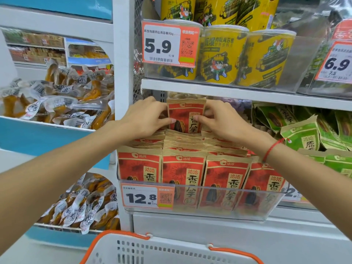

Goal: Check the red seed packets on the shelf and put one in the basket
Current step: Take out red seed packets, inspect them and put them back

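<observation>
- My left hand (146, 116) pinches the left edge of one raised red packet (185, 116), thumb on its face and fingers curled behind; my right hand (222, 120) pinches the right edge the same way.
- That packet stands upright at the back of the rows of red seed packets (183, 172), lifted partly clear of its neighbours, its lower half down among them.
- The rows sit in a clear shelf bin (200, 212) with a 12.8 price tag (147, 196) on its front.
- The basket (171, 250) waits directly below, white with orange handles, well apart from the packet.
- To do this step well, I'd judge I should draw the packet straight up until its bottom edge clears the row, keeping both pinches even so it doesn't drag the packets beside it out of line.
- The shelf board (228, 90) above is close over the packet's top, so I'd tilt it toward me rather than lift high.
- One hand could then carry it down to the basket.
- Hidden: the packet's lower half and back, and the fingers behind it.
- The basket's inside is cut off by the lower edge of the view; I cannot tell what it holds.
- Green packets (302, 134) lie to the right, not my concern.
</observation>
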Demonstrator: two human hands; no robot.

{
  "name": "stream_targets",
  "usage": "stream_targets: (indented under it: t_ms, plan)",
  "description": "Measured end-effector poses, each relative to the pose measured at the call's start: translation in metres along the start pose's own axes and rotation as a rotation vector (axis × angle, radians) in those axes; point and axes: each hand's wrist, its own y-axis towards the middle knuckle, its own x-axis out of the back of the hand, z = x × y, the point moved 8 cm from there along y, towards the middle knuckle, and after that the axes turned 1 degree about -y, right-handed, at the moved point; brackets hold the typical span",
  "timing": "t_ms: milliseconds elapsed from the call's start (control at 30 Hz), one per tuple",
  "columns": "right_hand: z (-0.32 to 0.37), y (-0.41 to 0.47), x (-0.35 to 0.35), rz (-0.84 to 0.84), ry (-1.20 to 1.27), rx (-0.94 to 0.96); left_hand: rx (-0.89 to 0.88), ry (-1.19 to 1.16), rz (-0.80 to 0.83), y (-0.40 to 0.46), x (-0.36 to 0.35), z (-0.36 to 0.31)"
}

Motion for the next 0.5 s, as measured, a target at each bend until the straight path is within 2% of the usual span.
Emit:
stream_targets:
  t_ms: [133, 233, 300, 433, 500]
  plan:
    - [0.007, 0.018, -0.005, 0.102, -0.072, -0.06, 0.048, -0.021, 0.03, 0.008, -0.006, 0.01]
    - [0.013, 0.018, -0.003, 0.188, -0.02, -0.024, 0.035, -0.039, 0.005, 0.003, -0.002, 0.009]
    - [0.015, 0.01, 0.005, 0.13, -0.04, 0.034, 0.024, -0.077, -0.046, -0.004, 0.006, 0.004]
    - [0.019, -0.013, 0.018, -0.089, -0.055, 0.143, -0.063, -0.129, -0.197, -0.018, 0.026, -0.013]
    - [0.019, -0.018, 0.026, -0.154, 0.007, 0.147, -0.069, -0.147, -0.235, -0.017, 0.033, -0.013]
